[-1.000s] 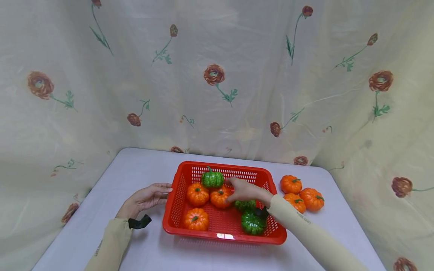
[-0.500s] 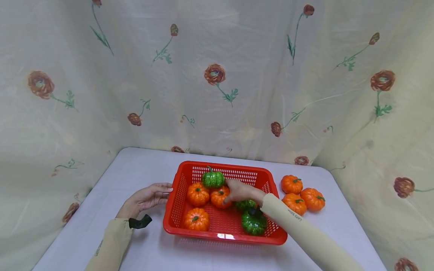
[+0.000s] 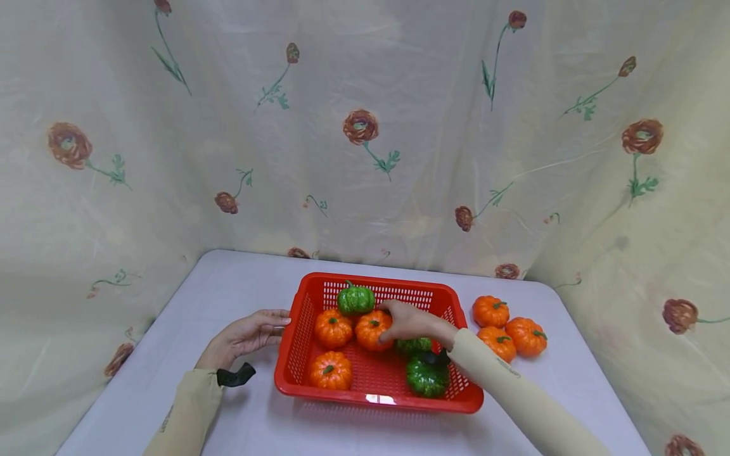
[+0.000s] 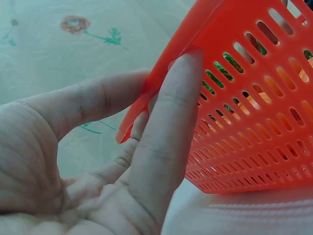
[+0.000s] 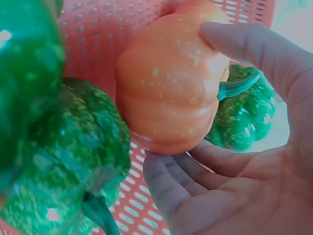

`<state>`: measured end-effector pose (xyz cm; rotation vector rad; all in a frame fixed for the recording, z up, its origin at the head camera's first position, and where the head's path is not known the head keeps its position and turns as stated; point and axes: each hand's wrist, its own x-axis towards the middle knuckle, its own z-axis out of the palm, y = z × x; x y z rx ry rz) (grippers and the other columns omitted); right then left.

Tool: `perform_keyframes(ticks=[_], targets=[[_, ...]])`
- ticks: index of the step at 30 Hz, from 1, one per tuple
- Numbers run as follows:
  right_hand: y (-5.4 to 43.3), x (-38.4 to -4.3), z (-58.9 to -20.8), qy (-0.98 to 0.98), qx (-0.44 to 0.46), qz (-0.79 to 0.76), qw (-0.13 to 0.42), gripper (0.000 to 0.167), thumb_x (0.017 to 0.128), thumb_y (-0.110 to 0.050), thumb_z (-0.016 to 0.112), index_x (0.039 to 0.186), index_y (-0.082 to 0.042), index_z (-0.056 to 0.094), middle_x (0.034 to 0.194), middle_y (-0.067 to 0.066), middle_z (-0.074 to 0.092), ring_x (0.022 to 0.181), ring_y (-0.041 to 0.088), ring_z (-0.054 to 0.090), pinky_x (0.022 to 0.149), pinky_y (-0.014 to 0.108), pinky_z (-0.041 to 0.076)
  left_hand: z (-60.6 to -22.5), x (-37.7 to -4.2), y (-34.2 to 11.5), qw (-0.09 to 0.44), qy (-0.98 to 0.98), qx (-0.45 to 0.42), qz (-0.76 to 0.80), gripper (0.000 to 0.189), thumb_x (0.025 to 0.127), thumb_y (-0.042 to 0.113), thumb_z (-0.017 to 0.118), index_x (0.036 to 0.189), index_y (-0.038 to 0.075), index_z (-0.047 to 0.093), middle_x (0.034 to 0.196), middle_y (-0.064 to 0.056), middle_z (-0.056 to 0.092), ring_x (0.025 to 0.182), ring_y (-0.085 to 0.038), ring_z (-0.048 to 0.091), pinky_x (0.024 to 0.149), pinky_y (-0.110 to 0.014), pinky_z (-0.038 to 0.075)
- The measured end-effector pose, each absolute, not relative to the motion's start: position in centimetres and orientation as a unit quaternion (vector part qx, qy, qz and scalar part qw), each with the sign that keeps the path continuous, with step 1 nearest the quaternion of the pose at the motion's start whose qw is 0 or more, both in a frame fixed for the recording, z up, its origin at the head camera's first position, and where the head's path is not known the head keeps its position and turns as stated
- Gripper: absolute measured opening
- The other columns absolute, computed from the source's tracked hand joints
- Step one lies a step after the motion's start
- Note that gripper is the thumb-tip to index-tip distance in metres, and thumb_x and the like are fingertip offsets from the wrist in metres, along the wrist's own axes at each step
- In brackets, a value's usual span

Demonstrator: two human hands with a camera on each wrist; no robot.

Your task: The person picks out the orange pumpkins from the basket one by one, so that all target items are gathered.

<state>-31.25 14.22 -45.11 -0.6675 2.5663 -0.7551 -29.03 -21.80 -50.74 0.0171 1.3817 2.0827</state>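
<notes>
A red slotted basket stands mid-table with orange and green toy pumpkins inside. My right hand reaches into it and grips an orange pumpkin. In the right wrist view the thumb lies over that orange pumpkin and the fingers curl beneath it, with green pumpkins on either side. My left hand rests against the basket's left wall. In the left wrist view its straight fingers lie flat on the basket's slotted side.
Also in the basket are two more orange pumpkins and three green pumpkins. Three orange pumpkins sit on the table right of the basket. A flowered curtain closes off back and sides.
My right hand has stayed at the orange pumpkin, which has shifted slightly. The back green pumpkin has tipped a little left. My left hand has not moved.
</notes>
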Motion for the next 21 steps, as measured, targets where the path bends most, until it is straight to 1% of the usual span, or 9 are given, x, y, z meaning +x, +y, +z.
perform_keyframes(ticks=[6,11,16,21], targets=[[15.5,-30.5,-44.1,0.919,-0.238,-0.265,0.169,0.069,0.073,-0.026,0.080,0.131,-0.002,0.052,0.118,0.008,0.060,0.100,0.017,0.057,0.094,0.037,0.051,-50.7,-29.0,-21.8,0.314,0.524,0.005,0.792,0.047,0.096,0.009,0.057,0.138,-0.002,0.039,0.121,-0.010,0.064,0.101,-0.023,0.068,0.090,-0.035,0.056],[17.0,-29.7,-43.3,0.914,-0.239,-0.286,0.162,0.069,0.074,-0.026,0.079,0.132,-0.003,0.050,0.122,0.009,0.059,0.104,0.020,0.056,0.097,0.040,0.050,-50.6,-29.1,-21.8,0.317,0.526,0.012,0.789,0.047,0.096,0.010,0.058,0.138,-0.003,0.038,0.121,-0.011,0.064,0.101,-0.024,0.069,0.089,-0.035,0.056],[18.7,-28.7,-42.1,0.916,-0.215,-0.302,0.156,0.072,0.075,-0.028,0.079,0.136,-0.007,0.048,0.128,0.009,0.056,0.110,0.021,0.055,0.099,0.042,0.050,-50.5,-28.9,-21.8,0.317,0.524,0.008,0.791,0.050,0.096,0.010,0.058,0.139,-0.003,0.036,0.120,-0.010,0.064,0.101,-0.024,0.068,0.090,-0.035,0.056],[20.8,-27.5,-40.8,0.914,-0.189,-0.329,0.143,0.074,0.077,-0.028,0.079,0.140,-0.008,0.044,0.133,0.011,0.054,0.116,0.025,0.053,0.100,0.045,0.050,-50.6,-28.6,-22.1,0.302,0.530,-0.016,0.792,0.058,0.094,0.013,0.061,0.143,-0.002,0.033,0.120,-0.009,0.064,0.102,-0.023,0.068,0.092,-0.035,0.055]])
